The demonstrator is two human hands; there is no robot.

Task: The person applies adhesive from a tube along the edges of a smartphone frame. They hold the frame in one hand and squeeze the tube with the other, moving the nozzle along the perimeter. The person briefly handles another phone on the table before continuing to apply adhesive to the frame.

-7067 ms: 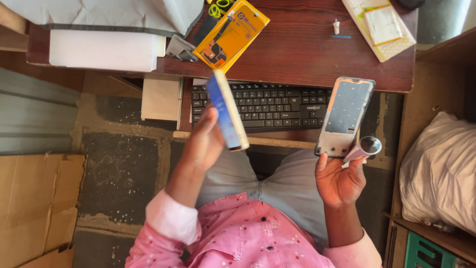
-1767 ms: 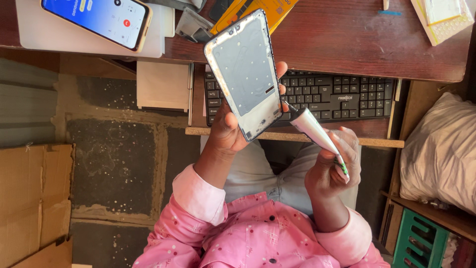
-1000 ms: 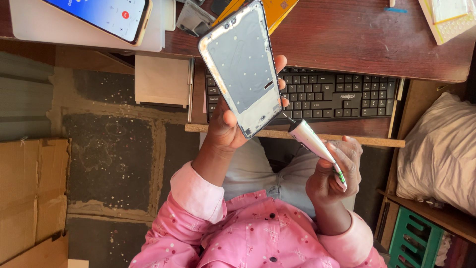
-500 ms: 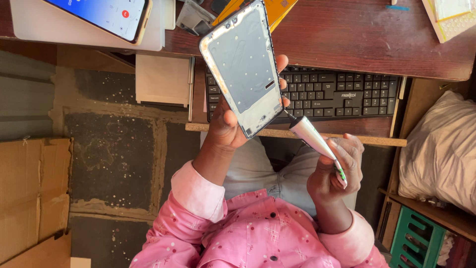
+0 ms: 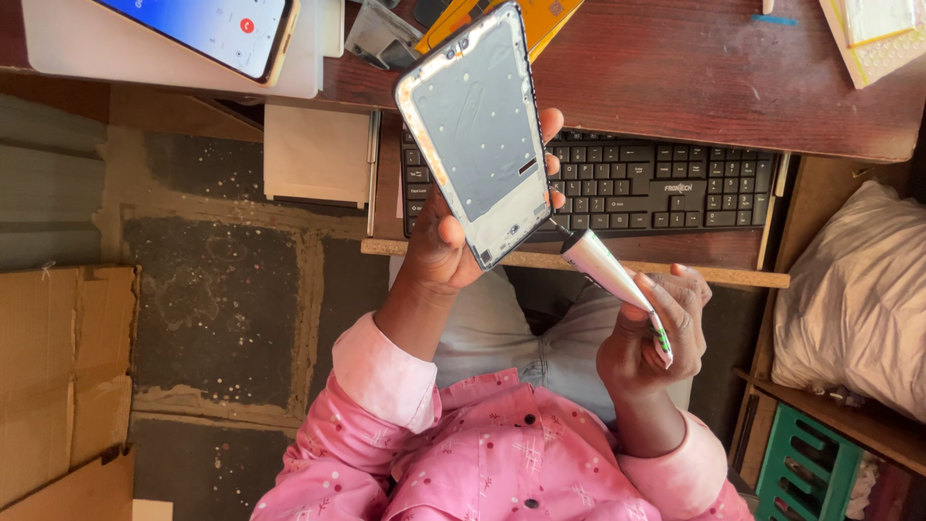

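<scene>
The left hand (image 5: 449,246) grips a bare phone frame (image 5: 477,130) from behind, thumb on its near edge and fingertips wrapped round the right side, tilting the grey inner face up toward the camera so its rim is open to work on. The right hand (image 5: 656,333) is closed round a small white glue tube (image 5: 612,280), whose thin nozzle touches the frame's lower right corner, angled like a pen for fine control. Beyond them a black keyboard (image 5: 656,183) sits on a pull-out shelf under the wooden desk (image 5: 675,68). On the desk, far left, a lit smartphone (image 5: 207,29) lies on a flat white box (image 5: 145,68); an orange-yellow blister package (image 5: 540,19) shows behind the frame, and a pale yellow packet (image 5: 878,34) lies far right.
</scene>
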